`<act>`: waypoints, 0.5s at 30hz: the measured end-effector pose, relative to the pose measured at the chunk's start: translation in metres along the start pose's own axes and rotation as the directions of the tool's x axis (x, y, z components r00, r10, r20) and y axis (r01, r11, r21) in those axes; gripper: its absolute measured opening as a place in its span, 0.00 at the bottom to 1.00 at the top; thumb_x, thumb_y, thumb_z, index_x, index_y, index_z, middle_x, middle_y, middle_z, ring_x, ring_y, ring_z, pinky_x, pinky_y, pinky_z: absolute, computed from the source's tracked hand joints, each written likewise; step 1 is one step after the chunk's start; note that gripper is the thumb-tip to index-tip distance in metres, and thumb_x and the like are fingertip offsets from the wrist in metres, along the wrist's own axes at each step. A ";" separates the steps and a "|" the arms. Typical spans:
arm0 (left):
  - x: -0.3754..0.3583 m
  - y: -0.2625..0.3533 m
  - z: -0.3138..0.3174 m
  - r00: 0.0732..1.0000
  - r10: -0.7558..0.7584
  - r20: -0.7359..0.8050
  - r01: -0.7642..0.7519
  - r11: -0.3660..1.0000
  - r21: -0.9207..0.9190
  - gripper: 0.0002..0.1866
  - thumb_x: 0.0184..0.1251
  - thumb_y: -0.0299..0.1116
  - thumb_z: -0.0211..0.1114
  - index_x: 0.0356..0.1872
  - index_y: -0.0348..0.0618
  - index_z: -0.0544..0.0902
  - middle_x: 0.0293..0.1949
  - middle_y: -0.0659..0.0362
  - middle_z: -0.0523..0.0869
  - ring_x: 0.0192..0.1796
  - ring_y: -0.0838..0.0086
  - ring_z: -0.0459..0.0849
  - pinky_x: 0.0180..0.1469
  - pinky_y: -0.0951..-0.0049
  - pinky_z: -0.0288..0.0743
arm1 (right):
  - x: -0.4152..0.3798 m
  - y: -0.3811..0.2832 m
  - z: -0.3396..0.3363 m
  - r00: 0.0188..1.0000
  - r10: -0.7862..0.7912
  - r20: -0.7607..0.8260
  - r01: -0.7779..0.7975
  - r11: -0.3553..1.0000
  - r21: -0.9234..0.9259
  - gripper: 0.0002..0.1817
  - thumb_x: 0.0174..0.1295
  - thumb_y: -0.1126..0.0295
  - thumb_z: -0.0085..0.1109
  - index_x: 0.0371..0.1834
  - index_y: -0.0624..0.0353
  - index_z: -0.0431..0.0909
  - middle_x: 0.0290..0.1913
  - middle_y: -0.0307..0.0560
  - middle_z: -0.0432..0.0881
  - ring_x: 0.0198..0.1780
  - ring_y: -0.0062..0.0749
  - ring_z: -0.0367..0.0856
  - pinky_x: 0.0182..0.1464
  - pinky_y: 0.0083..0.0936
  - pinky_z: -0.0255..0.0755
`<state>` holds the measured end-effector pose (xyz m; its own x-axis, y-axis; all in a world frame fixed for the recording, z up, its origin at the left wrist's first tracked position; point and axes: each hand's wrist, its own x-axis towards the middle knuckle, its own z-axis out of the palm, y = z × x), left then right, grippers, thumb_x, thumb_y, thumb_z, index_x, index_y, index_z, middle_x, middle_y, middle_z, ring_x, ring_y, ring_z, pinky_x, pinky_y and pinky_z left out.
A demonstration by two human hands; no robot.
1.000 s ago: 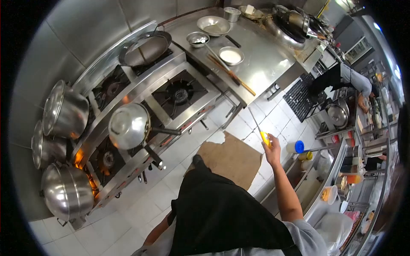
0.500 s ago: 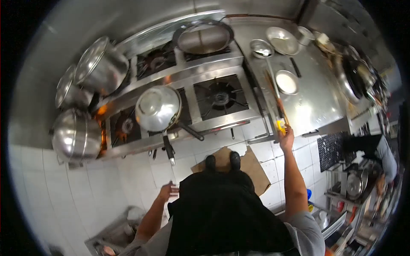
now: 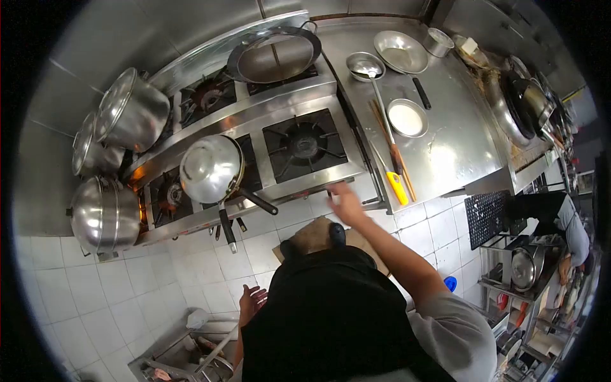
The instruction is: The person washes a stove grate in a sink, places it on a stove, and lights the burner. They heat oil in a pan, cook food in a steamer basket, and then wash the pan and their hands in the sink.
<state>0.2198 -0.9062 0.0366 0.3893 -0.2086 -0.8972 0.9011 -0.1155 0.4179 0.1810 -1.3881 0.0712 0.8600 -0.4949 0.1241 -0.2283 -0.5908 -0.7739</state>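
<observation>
My right hand (image 3: 347, 205) is empty in front of the stove's front edge, its fingers apart, below the bare right front burner (image 3: 305, 145). Down at my left side, my left hand (image 3: 252, 300) hangs beside the black apron with its fingers spread. A pan covered by a domed metal lid (image 3: 207, 169) sits on a front burner, two black handles pointing toward me. On the steel counter (image 3: 458, 137) lie a yellow-handled tool (image 3: 397, 188), a ladle resting in a bowl (image 3: 365, 66), long wooden sticks and a bowl of white stuff (image 3: 407, 119).
Large pots (image 3: 132, 109) stand at the stove's left end, where flame shows. A wide pan (image 3: 275, 56) rests on the back burners. A frying pan (image 3: 401, 52) lies on the counter. Another person (image 3: 569, 226) works at the far right beside shelves.
My right hand has let go of the yellow-handled tool, which now lies on the counter, and has moved left to the stove front. My left hand has lowered slightly.
</observation>
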 end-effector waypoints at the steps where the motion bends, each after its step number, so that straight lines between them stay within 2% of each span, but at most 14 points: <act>1: -0.005 0.003 -0.001 1.000 0.000 -0.029 -0.003 0.997 -0.075 0.38 0.71 0.63 0.40 0.60 0.32 0.67 0.52 0.43 0.78 0.52 0.56 0.80 0.51 0.57 0.77 | 0.009 -0.017 0.019 0.998 -0.036 0.053 0.038 0.999 -0.037 0.26 0.54 0.64 0.65 0.54 0.64 0.72 0.50 0.58 0.77 0.52 0.53 0.75 0.57 0.41 0.68; 3: -0.008 0.018 -0.007 0.993 0.114 0.020 -0.113 0.992 -0.063 0.40 0.69 0.65 0.40 0.60 0.32 0.67 0.56 0.40 0.76 0.58 0.53 0.77 0.57 0.54 0.74 | 0.026 -0.043 0.062 0.984 -0.113 0.137 0.117 0.993 -0.023 0.29 0.53 0.61 0.66 0.56 0.67 0.70 0.51 0.61 0.75 0.53 0.55 0.74 0.58 0.42 0.67; 4: 0.000 0.024 -0.016 0.988 0.152 0.001 -0.151 0.982 -0.114 0.39 0.71 0.63 0.39 0.60 0.31 0.67 0.56 0.40 0.76 0.58 0.53 0.76 0.58 0.54 0.74 | 0.034 -0.042 0.091 0.982 -0.104 0.160 0.118 0.990 -0.081 0.32 0.52 0.59 0.66 0.57 0.68 0.69 0.52 0.63 0.74 0.54 0.57 0.73 0.58 0.42 0.67; 5: -0.002 0.037 -0.015 0.971 0.238 0.014 -0.235 0.965 -0.117 0.37 0.73 0.61 0.37 0.60 0.32 0.67 0.55 0.41 0.77 0.58 0.54 0.77 0.57 0.54 0.74 | 0.041 -0.044 0.114 0.979 -0.087 0.183 0.115 0.983 -0.146 0.36 0.51 0.56 0.66 0.58 0.69 0.67 0.52 0.66 0.73 0.54 0.58 0.73 0.58 0.43 0.67; 6: 0.005 0.050 -0.018 0.965 0.264 0.010 -0.262 0.961 -0.090 0.35 0.74 0.58 0.38 0.60 0.33 0.67 0.54 0.43 0.77 0.56 0.55 0.78 0.57 0.55 0.74 | 0.047 -0.053 0.122 0.972 -0.016 0.233 0.046 0.991 -0.123 0.39 0.50 0.54 0.67 0.60 0.69 0.66 0.52 0.67 0.73 0.55 0.58 0.73 0.58 0.43 0.68; 7: 0.012 0.062 -0.021 0.961 0.277 0.024 -0.274 0.958 -0.084 0.30 0.75 0.53 0.39 0.60 0.34 0.68 0.53 0.44 0.78 0.54 0.57 0.78 0.55 0.55 0.75 | 0.050 -0.061 0.131 0.982 -0.010 0.190 0.037 0.989 -0.141 0.39 0.50 0.54 0.67 0.60 0.69 0.65 0.52 0.66 0.74 0.54 0.59 0.73 0.57 0.45 0.68; 8: 0.025 0.071 -0.026 0.953 0.302 -0.002 -0.302 0.953 0.009 0.23 0.73 0.43 0.46 0.61 0.38 0.69 0.53 0.46 0.78 0.52 0.59 0.80 0.53 0.56 0.76 | 0.054 -0.066 0.137 0.977 -0.001 0.211 0.027 0.992 -0.121 0.38 0.50 0.55 0.68 0.60 0.68 0.65 0.52 0.66 0.74 0.54 0.59 0.73 0.56 0.45 0.68; 9: 0.035 0.081 -0.021 0.939 0.344 -0.028 -0.333 0.924 0.190 0.22 0.70 0.38 0.49 0.61 0.39 0.70 0.53 0.48 0.79 0.52 0.60 0.80 0.53 0.58 0.76 | 0.056 -0.069 0.142 0.973 0.011 0.231 0.014 0.995 -0.104 0.38 0.49 0.56 0.68 0.59 0.68 0.66 0.52 0.66 0.74 0.54 0.59 0.73 0.56 0.45 0.68; 10: 0.042 0.085 -0.022 0.922 0.385 -0.044 -0.344 0.865 0.365 0.22 0.67 0.33 0.53 0.62 0.41 0.70 0.53 0.49 0.79 0.51 0.61 0.80 0.52 0.60 0.77 | 0.056 -0.071 0.146 0.968 0.006 0.251 0.021 0.994 -0.105 0.38 0.49 0.56 0.68 0.59 0.68 0.66 0.52 0.66 0.74 0.54 0.59 0.73 0.56 0.45 0.68; 11: 0.093 0.067 -0.048 0.791 0.610 0.052 -0.515 0.616 0.596 0.25 0.61 0.26 0.59 0.62 0.41 0.71 0.56 0.49 0.77 0.51 0.61 0.80 0.51 0.65 0.77 | 0.056 -0.072 0.148 0.958 0.018 0.285 0.017 0.993 -0.118 0.37 0.49 0.58 0.69 0.59 0.68 0.66 0.52 0.66 0.75 0.53 0.59 0.74 0.55 0.44 0.69; 12: 0.096 0.077 -0.037 0.682 0.716 0.147 -0.572 0.398 0.717 0.28 0.58 0.25 0.61 0.63 0.40 0.69 0.59 0.47 0.73 0.52 0.59 0.79 0.53 0.67 0.76 | 0.056 -0.074 0.152 0.948 0.032 0.318 0.012 0.991 -0.136 0.36 0.49 0.59 0.69 0.58 0.67 0.66 0.51 0.65 0.75 0.53 0.59 0.75 0.55 0.44 0.70; 13: 0.103 0.090 -0.029 0.709 0.689 0.150 -0.560 0.420 0.714 0.31 0.56 0.25 0.61 0.64 0.39 0.67 0.62 0.45 0.69 0.56 0.55 0.76 0.57 0.64 0.73 | 0.056 -0.077 0.157 0.942 0.032 0.333 0.018 0.989 -0.147 0.36 0.49 0.59 0.69 0.58 0.67 0.66 0.51 0.65 0.75 0.53 0.59 0.75 0.55 0.44 0.70; 14: 0.139 0.089 -0.038 0.603 0.760 0.242 -0.622 0.257 0.740 0.35 0.54 0.25 0.61 0.67 0.36 0.62 0.65 0.45 0.66 0.63 0.51 0.70 0.63 0.60 0.67 | 0.057 -0.080 0.161 0.929 0.082 0.360 -0.034 0.990 -0.138 0.36 0.49 0.60 0.69 0.58 0.67 0.66 0.50 0.65 0.76 0.52 0.59 0.76 0.53 0.43 0.70; 15: 0.147 0.103 -0.032 0.604 0.760 0.239 -0.629 0.271 0.729 0.35 0.54 0.25 0.61 0.67 0.36 0.62 0.65 0.45 0.66 0.63 0.51 0.70 0.63 0.60 0.67 | 0.057 -0.084 0.164 0.914 0.133 0.383 -0.088 0.987 -0.132 0.35 0.49 0.61 0.69 0.58 0.67 0.66 0.49 0.65 0.78 0.51 0.58 0.77 0.52 0.42 0.71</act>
<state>0.3761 -0.9173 -0.0573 0.8745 -0.4462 -0.1901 -0.1400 -0.6076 0.7818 0.3239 -1.2625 0.0415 0.9304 -0.2875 -0.2272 -0.3619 -0.6237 -0.6928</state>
